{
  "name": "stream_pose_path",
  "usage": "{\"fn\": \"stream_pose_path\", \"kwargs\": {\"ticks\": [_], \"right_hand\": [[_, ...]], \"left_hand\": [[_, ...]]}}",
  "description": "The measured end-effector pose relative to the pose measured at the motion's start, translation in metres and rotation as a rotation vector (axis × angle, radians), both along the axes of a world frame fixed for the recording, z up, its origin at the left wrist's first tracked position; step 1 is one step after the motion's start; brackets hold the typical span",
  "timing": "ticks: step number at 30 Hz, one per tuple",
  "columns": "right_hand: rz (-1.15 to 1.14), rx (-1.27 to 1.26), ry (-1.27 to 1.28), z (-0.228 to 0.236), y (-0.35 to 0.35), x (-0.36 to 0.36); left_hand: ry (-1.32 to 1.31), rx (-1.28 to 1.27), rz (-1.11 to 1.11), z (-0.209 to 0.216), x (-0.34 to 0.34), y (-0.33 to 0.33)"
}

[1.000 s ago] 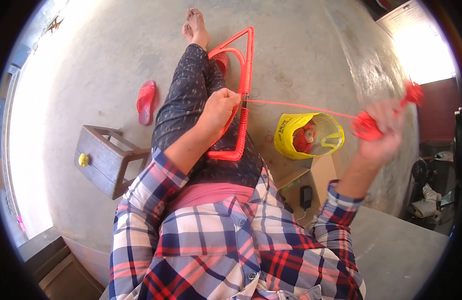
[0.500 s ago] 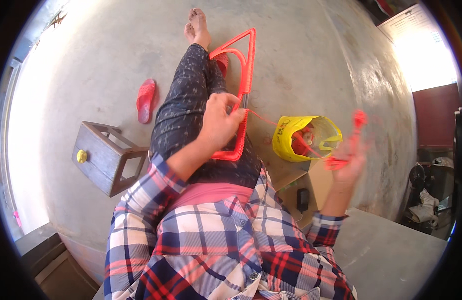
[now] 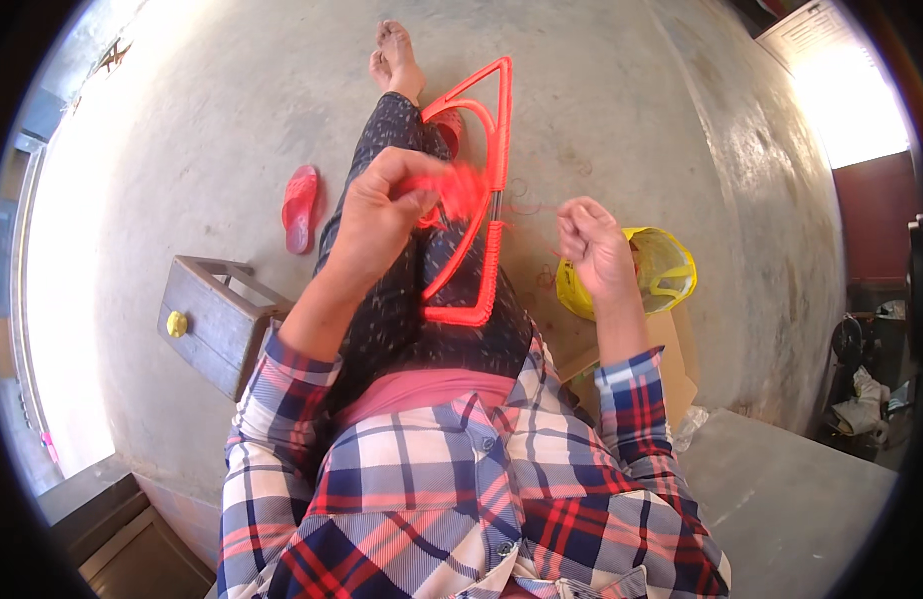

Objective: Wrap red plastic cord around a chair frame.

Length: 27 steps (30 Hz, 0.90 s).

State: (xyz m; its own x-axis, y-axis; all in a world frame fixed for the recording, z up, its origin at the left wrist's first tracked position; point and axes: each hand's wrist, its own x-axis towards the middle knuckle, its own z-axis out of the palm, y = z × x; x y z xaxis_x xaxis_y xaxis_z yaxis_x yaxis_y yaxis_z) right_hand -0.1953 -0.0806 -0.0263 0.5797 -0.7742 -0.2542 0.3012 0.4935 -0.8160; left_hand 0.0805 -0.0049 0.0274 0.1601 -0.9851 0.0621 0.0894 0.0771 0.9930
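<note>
Across my lap and legs rests an angular frame [image 3: 493, 150] with a curved inner bar. Red cord is wound tightly round most of it, and a short grey stretch of its right bar shows bare. My left hand [image 3: 376, 205] is closed on a bundle of red cord [image 3: 459, 192], smeared by motion, just left of that bare stretch. To the right of the frame my right hand [image 3: 596, 245] is closed, its fingertips pinching a thin strand of red cord. The strand runs faintly leftward toward the frame; where it ends I cannot tell.
A yellow bag [image 3: 671, 270] stands open beyond my right wrist, by a cardboard box [image 3: 673, 364]. On the left are a small wooden stool [image 3: 207, 319] with a yellow lump [image 3: 177, 323] on it and a red slipper [image 3: 300, 210]. Another slipper [image 3: 448, 130] lies beside my leg.
The red cord bundle has passed from my right hand to my left, which has moved up and left from the frame. My right hand has come inward, now pinching a strand.
</note>
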Motion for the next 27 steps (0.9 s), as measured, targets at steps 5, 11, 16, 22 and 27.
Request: {"fn": "stream_pose_path", "kwargs": {"ticks": [5,11,16,22,27], "right_hand": [[0.195,-0.714,0.682,-0.016,-0.001,0.039],[0.261,-0.497,0.580,-0.011,-0.003,0.035],[-0.229,-0.569,0.115,0.080,-0.009,0.020],[0.149,-0.295,-0.736,0.175,0.022,0.014],[0.322,-0.186,-0.966,0.221,0.079,0.030]], "left_hand": [[-1.238,0.009,-0.275,-0.022,-0.023,0.010],[-0.949,-0.115,-0.002,-0.044,-0.042,-0.010],[-0.223,0.214,0.049,-0.063,-0.033,-0.026],[0.488,0.606,-0.107,-0.065,-0.052,-0.024],[0.522,0.627,-0.167,-0.076,-0.055,-0.031]]}}
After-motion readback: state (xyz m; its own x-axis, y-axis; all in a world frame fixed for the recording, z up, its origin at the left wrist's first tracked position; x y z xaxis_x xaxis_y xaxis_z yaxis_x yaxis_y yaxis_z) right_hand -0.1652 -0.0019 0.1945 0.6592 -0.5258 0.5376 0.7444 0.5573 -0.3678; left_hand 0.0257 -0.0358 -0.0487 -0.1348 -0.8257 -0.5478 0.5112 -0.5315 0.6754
